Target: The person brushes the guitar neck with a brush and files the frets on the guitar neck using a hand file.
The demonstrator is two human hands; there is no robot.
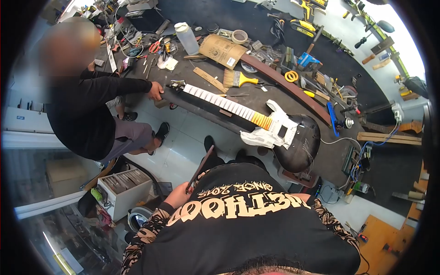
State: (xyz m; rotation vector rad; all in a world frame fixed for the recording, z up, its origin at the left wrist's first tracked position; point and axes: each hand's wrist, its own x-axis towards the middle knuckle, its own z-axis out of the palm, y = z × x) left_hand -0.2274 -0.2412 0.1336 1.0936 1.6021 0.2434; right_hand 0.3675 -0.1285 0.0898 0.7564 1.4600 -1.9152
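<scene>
My left hand is closed around one end of a long, thin, dark strip, which points up toward the bench; its exact kind is unclear. Only a little of my right hand shows at the edge of my shirt, and its fingers are hidden. In front of me an electric guitar lies on the dark workbench, its body to the right and headstock to the left. White and yellow tape covers the fretboard. White sheeting is around the neck end of the body, and loose strings hang at its lower side.
Another person stands at the left, a hand on the bench edge near the headstock. Behind the guitar lie a paintbrush, a brown paper bag, a plastic bottle and a long brown beam. A white box stands lower left.
</scene>
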